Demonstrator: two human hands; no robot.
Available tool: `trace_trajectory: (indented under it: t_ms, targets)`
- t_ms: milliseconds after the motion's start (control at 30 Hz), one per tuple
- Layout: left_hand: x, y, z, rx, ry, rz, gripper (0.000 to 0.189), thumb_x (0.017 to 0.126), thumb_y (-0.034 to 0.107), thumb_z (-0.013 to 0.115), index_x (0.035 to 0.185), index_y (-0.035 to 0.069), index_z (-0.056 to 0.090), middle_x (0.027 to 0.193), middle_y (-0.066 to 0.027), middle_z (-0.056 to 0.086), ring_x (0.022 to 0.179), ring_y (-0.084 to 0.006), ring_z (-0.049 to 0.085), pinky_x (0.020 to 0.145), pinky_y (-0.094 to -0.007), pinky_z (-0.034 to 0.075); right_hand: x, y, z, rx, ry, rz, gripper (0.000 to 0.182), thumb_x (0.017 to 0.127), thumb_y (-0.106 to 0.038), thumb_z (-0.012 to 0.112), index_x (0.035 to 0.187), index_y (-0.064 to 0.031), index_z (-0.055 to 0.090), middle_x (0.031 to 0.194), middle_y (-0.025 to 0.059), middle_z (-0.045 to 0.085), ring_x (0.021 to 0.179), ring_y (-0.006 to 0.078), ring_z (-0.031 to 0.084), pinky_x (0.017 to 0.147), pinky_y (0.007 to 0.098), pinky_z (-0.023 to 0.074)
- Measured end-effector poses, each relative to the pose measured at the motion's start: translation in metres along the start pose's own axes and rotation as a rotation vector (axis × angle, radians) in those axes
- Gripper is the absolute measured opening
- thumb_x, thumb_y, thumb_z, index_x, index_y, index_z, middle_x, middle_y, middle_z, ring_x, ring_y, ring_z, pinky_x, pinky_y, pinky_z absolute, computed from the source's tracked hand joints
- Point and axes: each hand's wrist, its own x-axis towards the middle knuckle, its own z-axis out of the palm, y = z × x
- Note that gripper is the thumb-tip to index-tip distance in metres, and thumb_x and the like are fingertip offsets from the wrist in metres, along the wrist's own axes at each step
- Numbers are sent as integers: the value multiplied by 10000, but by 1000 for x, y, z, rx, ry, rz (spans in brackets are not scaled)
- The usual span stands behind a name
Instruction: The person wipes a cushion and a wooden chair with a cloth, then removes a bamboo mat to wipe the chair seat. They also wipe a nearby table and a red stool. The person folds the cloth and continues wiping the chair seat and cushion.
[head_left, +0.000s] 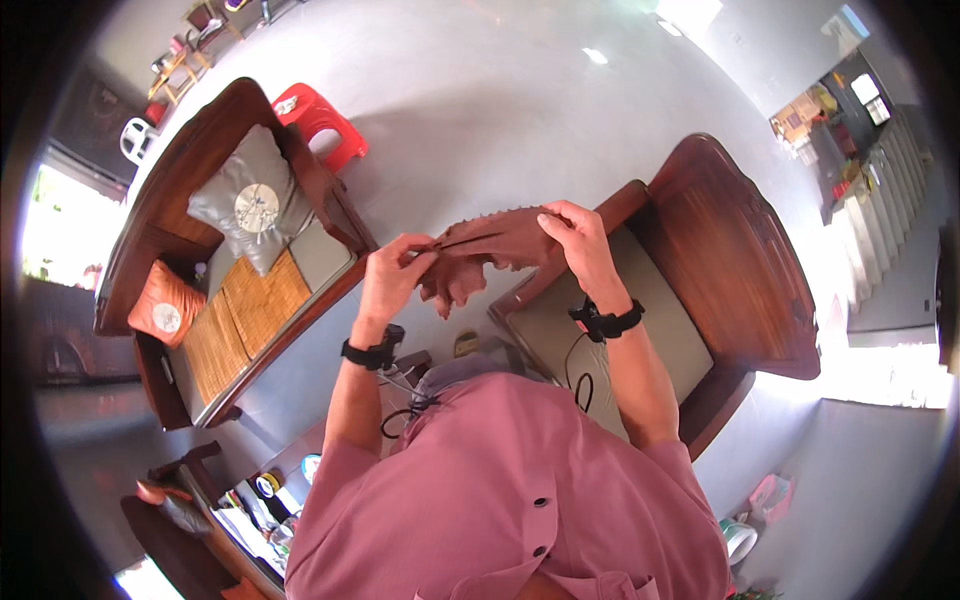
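Observation:
A reddish-brown piece of cloth with a ruffled edge is stretched between my two hands, held up in front of me. My left hand pinches its left end between thumb and fingers, where the fabric gathers into folds. At the upper right corner, my right hand grips the cloth with the thumb on top. Loose ruffles hang down below its left part. Each wrist wears a black strap with a small device.
On the right is a wooden armchair with a grey seat pad. A wooden sofa stands left, bearing a grey cushion, an orange cushion and a woven mat. A red plastic stool is beyond it. Cables hang near my wrists.

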Motion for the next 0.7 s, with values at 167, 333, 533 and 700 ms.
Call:
trace_trajectory:
  t_ms: [167, 333, 533, 700]
  targets:
    - [-2, 9, -11, 252, 54, 238, 190, 962, -11, 636, 1130, -32, 721, 921, -82, 736, 800, -98, 650, 743, -264, 535, -9, -6, -9, -120, -38, -48, 153, 951, -85, 661, 1008, 46, 714, 824, 1, 663, 781, 81, 592, 706, 256, 483]
    - [-7, -2, -26, 101, 32, 169, 197, 984, -5, 619, 1146, -40, 726, 878, -71, 728, 796, -105, 649, 738, -248, 525, -11, 21, -13, -52, -137, -82, 176, 942, -116, 668, 1015, 35, 724, 799, 25, 688, 759, 105, 606, 701, 301, 495]
    - [7, -1, -18, 410, 88, 227, 184, 977, 119, 656, 1116, 43, 750, 790, -139, 708, 696, -154, 660, 696, -303, 532, -15, 48, -4, -278, 21, -75, 247, 906, -174, 693, 1032, 38, 719, 746, 89, 673, 707, 134, 603, 674, 305, 477]
    - [22, -6, -16, 628, 94, 253, 173, 966, 159, 661, 1066, 45, 742, 823, -176, 716, 752, -320, 725, 697, -360, 544, -9, 61, -7, -262, -57, 98, 241, 904, -187, 701, 959, 47, 720, 721, 92, 669, 695, 116, 622, 663, 316, 491]
